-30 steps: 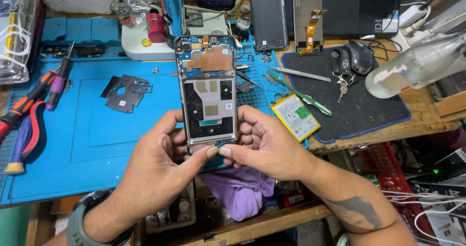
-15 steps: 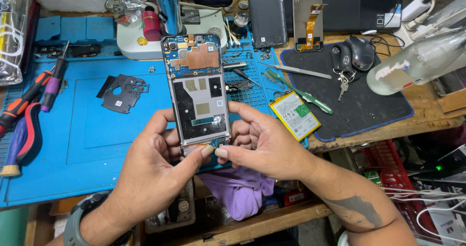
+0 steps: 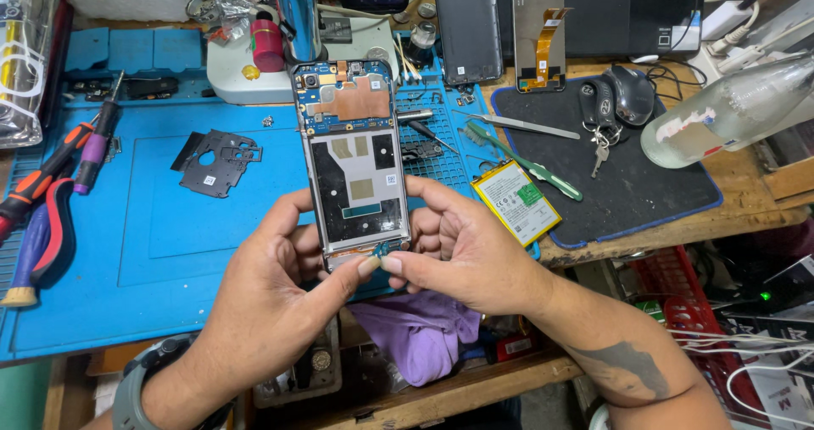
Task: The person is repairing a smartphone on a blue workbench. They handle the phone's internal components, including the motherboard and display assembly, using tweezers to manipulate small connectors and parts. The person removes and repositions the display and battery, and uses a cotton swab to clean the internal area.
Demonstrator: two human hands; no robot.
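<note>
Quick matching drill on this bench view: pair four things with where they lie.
Things:
1. phone
2. battery
3. keys
4. black plate

Places:
A. on the black mat
B. on the blue mat, left of the phone
C. held in both hands, left hand and right hand
D. at the blue mat's right edge, beside the green tool

Pairs: 1-C, 2-D, 3-A, 4-B
</note>
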